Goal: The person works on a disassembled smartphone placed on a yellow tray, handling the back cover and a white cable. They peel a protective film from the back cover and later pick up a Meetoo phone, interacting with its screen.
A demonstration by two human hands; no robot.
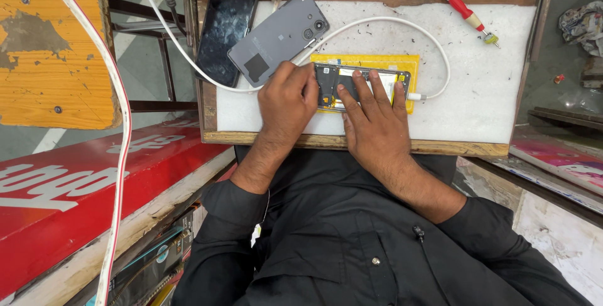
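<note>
The opened phone [362,85] lies back-up on a yellow pad [370,62] on the white table [483,86], its dark boards and pale battery bare and its grey back cover [278,38] already off and set aside to the upper left, so disassembly looks done and the inner work is in hand. The left hand [287,102] curls its fingers onto the phone's left end, though I cannot tell whether they pinch anything, while the right hand [374,124] presses spread, flat fingers on the battery. A white cable [440,61] loops round to the phone's right end, with a red screwdriver [468,16] well apart.
</note>
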